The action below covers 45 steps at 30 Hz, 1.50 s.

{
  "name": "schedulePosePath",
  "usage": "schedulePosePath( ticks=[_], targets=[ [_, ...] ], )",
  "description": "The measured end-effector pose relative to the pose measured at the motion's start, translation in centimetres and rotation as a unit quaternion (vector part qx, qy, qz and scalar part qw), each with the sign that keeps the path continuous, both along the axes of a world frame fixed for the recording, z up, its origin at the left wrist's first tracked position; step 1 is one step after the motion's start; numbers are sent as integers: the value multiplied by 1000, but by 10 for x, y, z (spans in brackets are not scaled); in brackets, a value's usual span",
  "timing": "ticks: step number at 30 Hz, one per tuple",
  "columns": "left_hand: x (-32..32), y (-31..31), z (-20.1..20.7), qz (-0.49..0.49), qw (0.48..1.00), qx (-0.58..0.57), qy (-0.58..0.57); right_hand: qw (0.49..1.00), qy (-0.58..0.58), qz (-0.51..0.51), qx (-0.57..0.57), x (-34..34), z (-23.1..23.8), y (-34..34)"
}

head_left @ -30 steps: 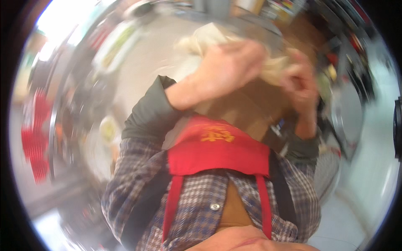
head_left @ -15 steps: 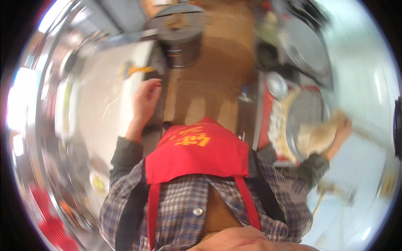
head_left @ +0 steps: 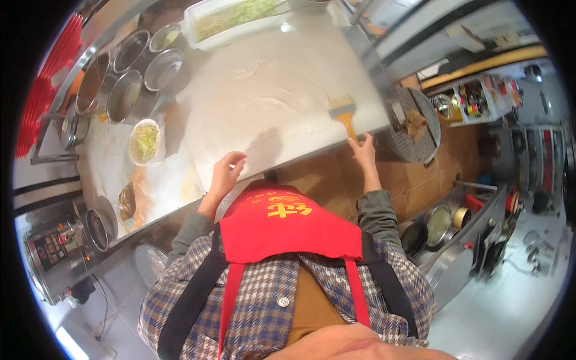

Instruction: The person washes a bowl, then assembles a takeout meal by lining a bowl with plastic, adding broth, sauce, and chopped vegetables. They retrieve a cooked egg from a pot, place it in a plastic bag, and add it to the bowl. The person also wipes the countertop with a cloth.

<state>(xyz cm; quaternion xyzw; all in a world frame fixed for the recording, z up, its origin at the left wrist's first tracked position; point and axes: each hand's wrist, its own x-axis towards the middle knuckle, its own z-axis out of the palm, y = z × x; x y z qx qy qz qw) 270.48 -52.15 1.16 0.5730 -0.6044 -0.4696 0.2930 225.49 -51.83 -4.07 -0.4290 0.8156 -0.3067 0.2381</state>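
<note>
A wide, flat brush (head_left: pixel 343 113) with a yellow handle and pale bristles lies on the white work surface (head_left: pixel 270 114), its handle reaching over the front edge. My right hand (head_left: pixel 363 155) is at the end of that handle, thumb and fingers closing around its tip. Nearer the middle, my left hand (head_left: pixel 224 177) hovers at the same edge, fingers loosely bent and apart, with nothing in them. A thin, wet-looking film with curved streaks covers part of the surface before me. To the left stands a white bowl (head_left: pixel 146 142) of shredded green vegetable.
Several metal pots (head_left: pixel 124 96) stand at the far left, beside a white tray (head_left: pixel 240 23) of shredded greens at the back. A round grey lid (head_left: pixel 414 126) sits just right of the work surface. Low at right is a metal stand (head_left: pixel 459 216) with pans.
My body has turned so the work surface lies in front. My right hand has left a blurred, pale sheet-like thing at the right and come to the brush handle. My left hand stays empty.
</note>
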Motion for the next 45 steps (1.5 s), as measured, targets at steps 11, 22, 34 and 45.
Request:
schedulePosePath(
  ticks=[11, 22, 34, 45],
  targets=[
    [15, -43, -16, 162, 984, 62, 52, 922, -318, 16, -220, -35, 71, -248],
    [-32, 39, -2, 457, 877, 145, 42, 855, 306, 328, -261, 22, 54, -669],
    [-51, 58, -21, 478, 857, 145, 125, 831, -412, 299, -223, 3, 148, -506],
    [-2, 56, 3, 421, 896, 66, 126, 594, -22, 746, -299, 349, 31, -104]
  ],
)
